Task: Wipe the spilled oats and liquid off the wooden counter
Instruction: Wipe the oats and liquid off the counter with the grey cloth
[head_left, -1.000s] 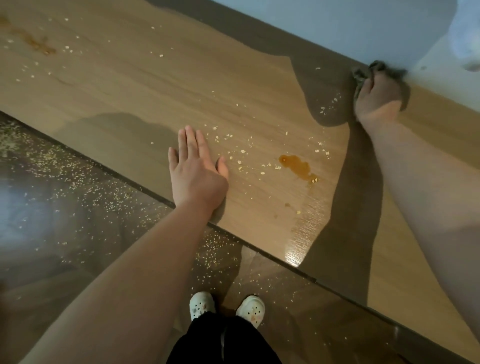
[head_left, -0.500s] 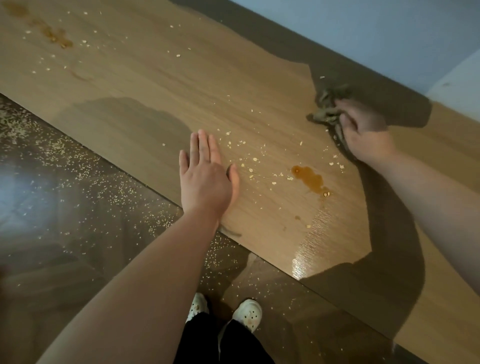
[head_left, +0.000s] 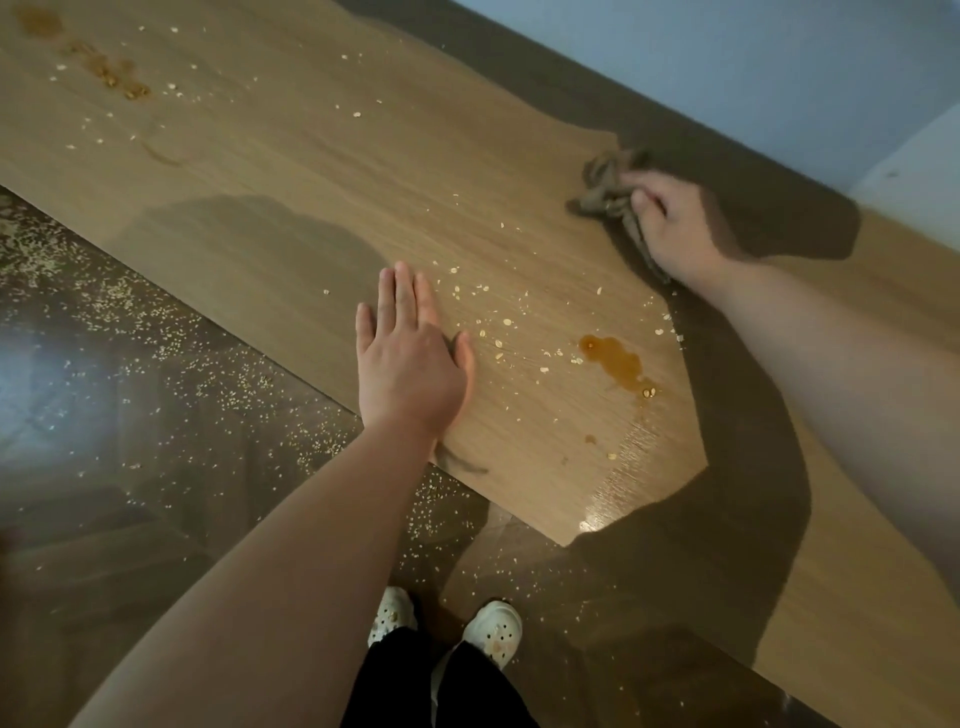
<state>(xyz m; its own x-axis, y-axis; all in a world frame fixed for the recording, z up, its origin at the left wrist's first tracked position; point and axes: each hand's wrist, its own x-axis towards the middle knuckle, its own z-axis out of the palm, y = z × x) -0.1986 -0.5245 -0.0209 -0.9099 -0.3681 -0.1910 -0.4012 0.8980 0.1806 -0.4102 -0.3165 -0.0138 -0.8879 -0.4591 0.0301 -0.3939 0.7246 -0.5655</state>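
A wooden counter (head_left: 291, 171) runs diagonally across the view. My right hand (head_left: 675, 228) is closed on a crumpled grey-brown cloth (head_left: 605, 184), pressed onto the counter near the back wall. My left hand (head_left: 410, 358) lies flat, fingers together, close to the front edge. Between the hands sit scattered oat flakes (head_left: 485, 312) and an amber liquid puddle (head_left: 615, 361), below and left of the cloth. A second brown spill (head_left: 111, 78) with oats lies at the far left of the counter.
The dark glossy floor (head_left: 130, 415) below the counter edge is strewn with oats. My feet in white clogs (head_left: 488, 626) stand beside the counter. A pale blue wall (head_left: 727, 62) borders the counter's back.
My right hand has dragged the cloth from the back wall down and left across the counter, toward the oats and puddle. My left hand has stayed flat in place.
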